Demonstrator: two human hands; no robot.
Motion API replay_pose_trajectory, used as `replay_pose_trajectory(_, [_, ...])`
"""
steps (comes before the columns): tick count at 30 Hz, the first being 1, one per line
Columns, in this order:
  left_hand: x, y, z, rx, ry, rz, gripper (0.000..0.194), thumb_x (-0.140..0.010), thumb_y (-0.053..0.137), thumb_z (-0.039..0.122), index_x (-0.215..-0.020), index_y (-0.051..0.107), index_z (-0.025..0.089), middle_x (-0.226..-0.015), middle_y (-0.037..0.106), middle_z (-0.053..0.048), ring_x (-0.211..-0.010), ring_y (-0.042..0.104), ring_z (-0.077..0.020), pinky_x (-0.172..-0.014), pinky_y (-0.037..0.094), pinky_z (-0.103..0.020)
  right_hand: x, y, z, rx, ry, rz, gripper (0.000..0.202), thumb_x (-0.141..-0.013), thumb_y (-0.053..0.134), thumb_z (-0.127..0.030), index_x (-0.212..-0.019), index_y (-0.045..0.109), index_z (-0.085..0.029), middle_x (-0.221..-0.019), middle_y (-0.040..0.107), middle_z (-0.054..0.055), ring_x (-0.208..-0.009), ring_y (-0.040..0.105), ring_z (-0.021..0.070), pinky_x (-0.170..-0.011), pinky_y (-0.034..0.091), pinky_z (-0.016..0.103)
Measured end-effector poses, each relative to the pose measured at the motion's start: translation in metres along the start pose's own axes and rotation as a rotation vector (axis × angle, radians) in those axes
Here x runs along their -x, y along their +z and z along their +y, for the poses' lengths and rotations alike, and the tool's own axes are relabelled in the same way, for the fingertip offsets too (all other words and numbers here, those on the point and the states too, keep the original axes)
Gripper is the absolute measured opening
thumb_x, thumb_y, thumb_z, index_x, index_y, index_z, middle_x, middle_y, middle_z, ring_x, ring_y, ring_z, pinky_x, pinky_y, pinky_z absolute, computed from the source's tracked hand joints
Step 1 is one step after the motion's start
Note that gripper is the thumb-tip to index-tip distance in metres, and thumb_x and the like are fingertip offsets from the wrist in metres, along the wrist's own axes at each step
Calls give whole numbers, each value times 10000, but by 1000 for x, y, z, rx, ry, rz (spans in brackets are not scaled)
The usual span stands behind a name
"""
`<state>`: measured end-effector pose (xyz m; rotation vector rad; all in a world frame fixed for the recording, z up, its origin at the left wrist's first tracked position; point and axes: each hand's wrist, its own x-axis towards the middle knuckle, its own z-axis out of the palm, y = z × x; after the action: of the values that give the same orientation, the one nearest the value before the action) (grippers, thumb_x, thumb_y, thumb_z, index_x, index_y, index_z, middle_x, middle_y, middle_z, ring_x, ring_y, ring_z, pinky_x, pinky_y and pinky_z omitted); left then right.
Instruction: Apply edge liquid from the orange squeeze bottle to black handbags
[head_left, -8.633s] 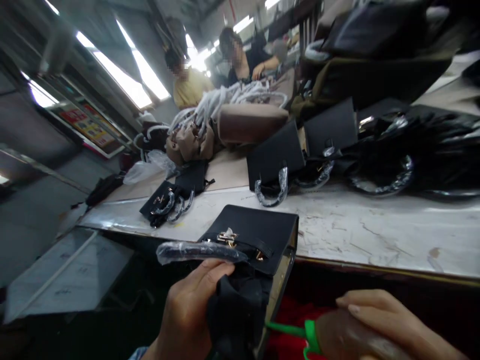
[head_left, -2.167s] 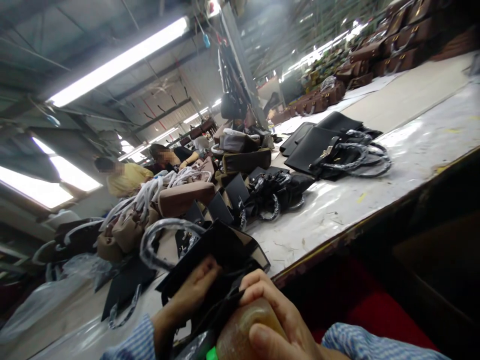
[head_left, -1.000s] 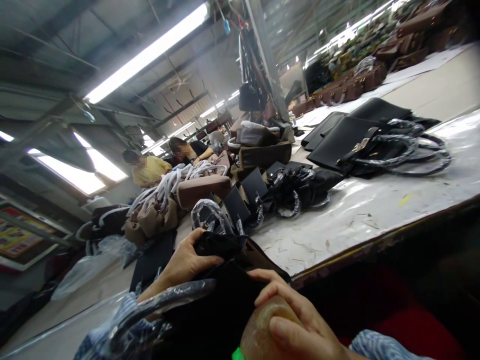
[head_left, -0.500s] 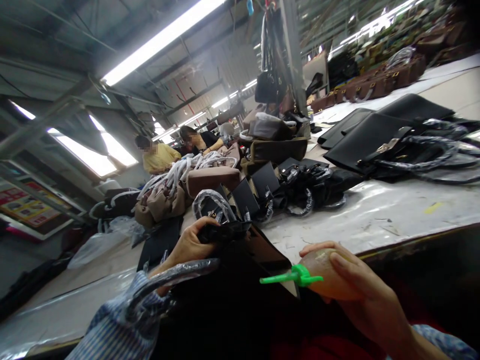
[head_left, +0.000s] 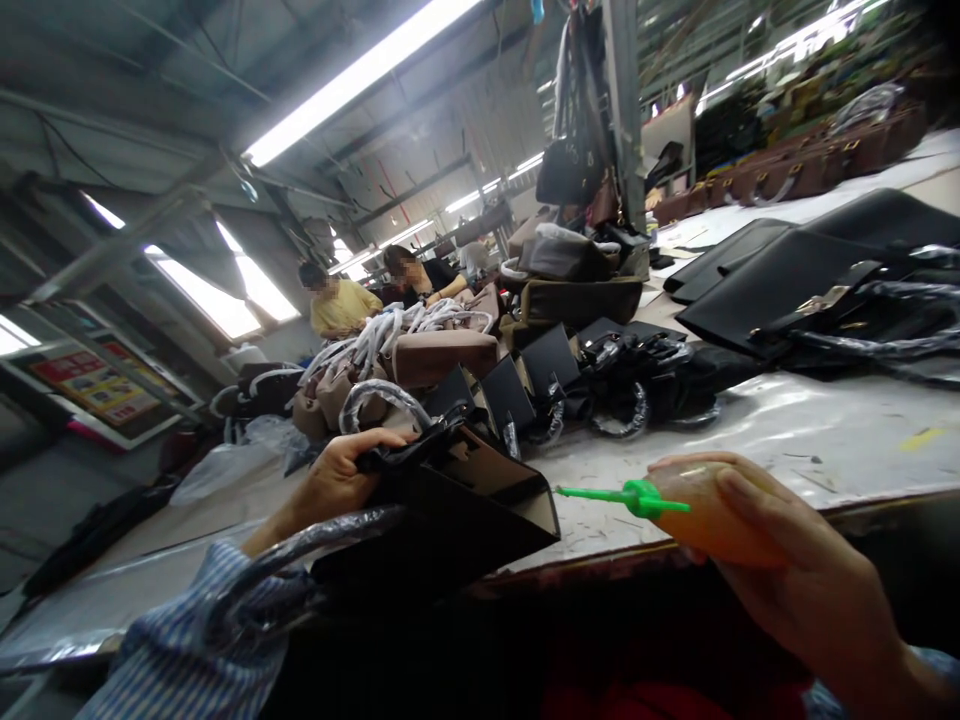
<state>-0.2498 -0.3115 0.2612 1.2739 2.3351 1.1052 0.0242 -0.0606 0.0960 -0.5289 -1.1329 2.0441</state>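
My left hand [head_left: 341,480] is closed on the edge of a black handbag [head_left: 427,540], which is tilted so that its tan inside faces right. One bag handle, wrapped in clear plastic, loops over my left forearm; another stands up beyond my fingers. In my right hand [head_left: 802,560] is a squeeze bottle [head_left: 720,515] of amber liquid, lying sideways with my fingers wrapped round it. Its green nozzle [head_left: 600,494] points left, the tip close to the bag's open edge; whether they touch I cannot tell.
Several black bags [head_left: 547,370] lie just beyond on the table [head_left: 787,430], with taupe bags [head_left: 442,358] behind. Larger black bags [head_left: 810,270] rest at the right. A clear plastic sheet [head_left: 217,475] lies left. Two people work in the background, one in a yellow top [head_left: 345,305].
The handbag has moved up and left and turned, showing more of its tan inside. My right hand has shifted right with the bottle, its nozzle slightly higher. The camera view has swung a little left.
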Motion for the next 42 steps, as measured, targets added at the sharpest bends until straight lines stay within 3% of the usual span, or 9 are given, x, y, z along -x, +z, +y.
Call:
replay_pose_trajectory(2, [1, -7, 5, -17, -82, -66, 428, -789, 861, 548, -986, 777, 176, -995, 779, -95, -924, 702, -259, -827, 570, -330, -2, 1, -1, 4, 0, -32, 375, -849, 809, -588, -981, 817, -237, -1007, 794, 101, -832, 759, 244, -580, 630, 216])
replay_pose_trajectory(6, [-6, -13, 10, 1, -132, -275, 447, -825, 825, 581, -892, 663, 169, -739, 612, 7, -648, 503, -124, -577, 405, -223, 0, 1, -5, 39, -32, -105, 348, -855, 811, -564, -1003, 814, -249, -947, 816, 89, -803, 792, 236, -649, 654, 214])
replay_pose_trajectory(10, [-16, 1, -5, 1, -156, -507, 385, -877, 786, 518, -871, 627, 167, -795, 588, 3, -717, 508, -132, -617, 407, -224, 3, -4, -7, 141, -111, -162, 308, -876, 803, -551, -1042, 807, -292, -977, 817, 71, -780, 793, 255, -631, 671, 278])
replay_pose_trajectory(13, [-20, 22, -28, 35, -192, -586, 347, -830, 820, 455, -866, 631, 167, -833, 613, 1, -758, 542, -144, -696, 451, -247, -5, -8, -4, 314, -244, -168, 309, -888, 790, -572, -1067, 800, -321, -1081, 794, 58, -853, 774, 263, -665, 664, 305])
replay_pose_trajectory(18, [-25, 53, -63, 105, -232, -624, 321, -803, 830, 427, -844, 649, 165, -834, 617, 13, -778, 550, -142, -777, 472, -263, -30, -6, 9, 475, -423, -281, 269, -925, 765, -579, -1025, 785, -330, -1019, 772, 32, -858, 750, 231, -718, 634, 294])
replay_pose_trajectory(24, [-24, 73, -83, 176, -304, -713, 332, -783, 849, 434, -870, 679, 163, -811, 634, 17, -751, 559, -139, -765, 473, -266, -41, -9, 27, 579, -510, -439, 263, -968, 730, -543, -1085, 748, -309, -1064, 769, 50, -922, 745, 262, -747, 616, 340])
replay_pose_trajectory(31, [-21, 82, -101, 253, -389, -708, 333, -695, 902, 375, -832, 678, 168, -809, 666, 15, -775, 598, -150, -771, 502, -265, -46, -11, 36, 677, -579, -546, 203, -1009, 693, -475, -1119, 723, -308, -1086, 747, 42, -973, 732, 246, -802, 587, 329])
replay_pose_trajectory(42, [-23, 85, -105, 269, -430, -697, 384, -671, 921, 404, -842, 684, 155, -786, 644, 22, -735, 565, -132, -717, 465, -243, -49, -14, 39, 753, -665, -646, 154, -1037, 667, -404, -1144, 693, -297, -1088, 727, 48, -965, 728, 228, -808, 588, 314])
